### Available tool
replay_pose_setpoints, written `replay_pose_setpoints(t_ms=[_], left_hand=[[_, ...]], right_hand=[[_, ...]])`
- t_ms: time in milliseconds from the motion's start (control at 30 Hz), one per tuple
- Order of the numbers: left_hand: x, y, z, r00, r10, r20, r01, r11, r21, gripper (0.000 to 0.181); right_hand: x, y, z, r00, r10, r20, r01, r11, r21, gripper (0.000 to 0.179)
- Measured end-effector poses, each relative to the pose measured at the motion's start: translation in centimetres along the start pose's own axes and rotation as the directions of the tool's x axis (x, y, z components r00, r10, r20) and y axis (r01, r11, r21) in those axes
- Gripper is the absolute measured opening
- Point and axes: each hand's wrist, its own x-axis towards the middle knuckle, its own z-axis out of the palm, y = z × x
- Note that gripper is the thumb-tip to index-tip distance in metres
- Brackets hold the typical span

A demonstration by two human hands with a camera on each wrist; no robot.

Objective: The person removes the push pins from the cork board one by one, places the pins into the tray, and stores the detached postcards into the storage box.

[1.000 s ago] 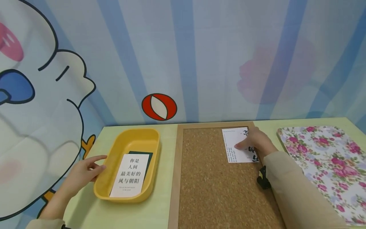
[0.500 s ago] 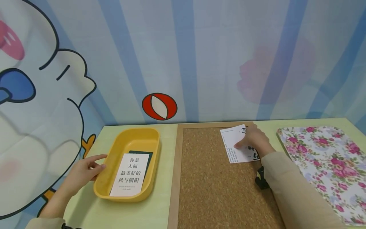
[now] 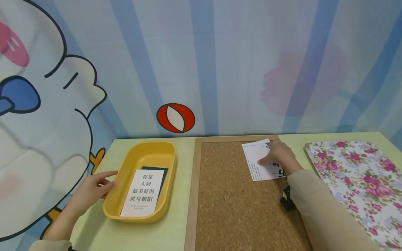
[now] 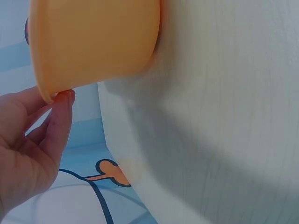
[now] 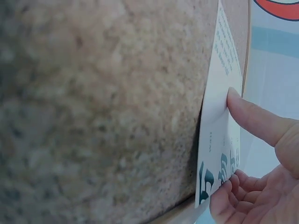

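My right hand [image 3: 280, 156] grips a white card [image 3: 252, 158] with black lettering by its right side, over the far right corner of a framed cork board [image 3: 242, 216]. In the right wrist view the thumb [image 5: 252, 116] lies on the card's printed face and the curled fingers [image 5: 238, 196] are at its edge. A thin dark gap shows between card and cork. On the left, my left hand [image 3: 92, 191] pinches the rim of a yellow plastic tray [image 3: 152, 150]; the left wrist view shows thumb and fingers at that rim. Inside it a white lettered card [image 3: 141, 205] overlaps a dark green one [image 3: 164, 174].
A floral-patterned flat board or tray [image 3: 361, 177] lies to the right of the cork board. The pale yellow table [image 3: 185, 153] ends at a blue-striped cartoon backdrop [image 3: 235, 69]. A small black device [image 3: 287, 199] sits at my right wrist.
The card in my right hand has turned slightly counterclockwise, its far left corner shifting left. The right hand has moved a little with it. My left hand and the tray have stayed in place.
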Motion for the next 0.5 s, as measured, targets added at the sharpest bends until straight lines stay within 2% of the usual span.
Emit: replay_pose_setpoints(t_ms=[167, 367, 500], left_hand=[[0.2, -0.2, -0.1, 1.000, 0.018, 0.012, -0.018, 1.000, -0.008, 0.048], [0.3, -0.4, -0.3, 0.999, 0.013, 0.048, -0.010, 0.998, -0.066, 0.049], [0.3, -0.4, -0.5, 0.998, 0.017, 0.056, -0.012, 0.995, -0.096, 0.049]], right_hand=[[0.1, 0.3, -0.2, 1.000, 0.003, 0.022, -0.004, 0.998, 0.055, 0.086], [0.9, 1.0, -0.6, 0.998, 0.033, 0.048, -0.042, 0.981, 0.192, 0.043], [1.2, 1.5, -0.4, 0.998, 0.039, 0.050, -0.051, 0.963, 0.266, 0.039]])
